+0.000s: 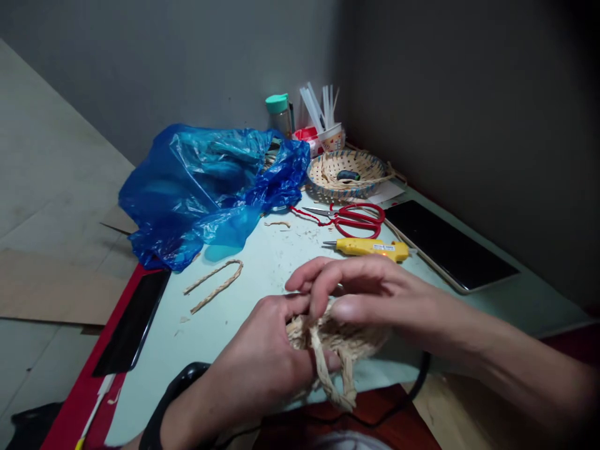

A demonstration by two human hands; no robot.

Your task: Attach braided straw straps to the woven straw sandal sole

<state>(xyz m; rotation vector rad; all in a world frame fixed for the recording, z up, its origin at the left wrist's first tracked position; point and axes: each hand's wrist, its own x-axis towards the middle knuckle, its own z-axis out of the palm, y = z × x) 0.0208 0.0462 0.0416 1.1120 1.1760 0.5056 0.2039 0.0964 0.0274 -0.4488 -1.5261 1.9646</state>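
No legible text, the white label point(385, 247) on the yellow tool point(352, 245) too small

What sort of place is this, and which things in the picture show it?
Probably a small handicraft corner; home or workshop, I cannot tell. On the table are red-handled scissors and a woven basket, and the left hand and right hand handle a plaited straw-like piece.

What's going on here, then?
A person has a straw-like woven piece in both hands. The left hand grips it while the right hand curls over its top. A braided loop hangs at its near side. Beyond the hands lie a yellow tool, perhaps a glue gun, and red-handled scissors; a bent braid lies to the left.
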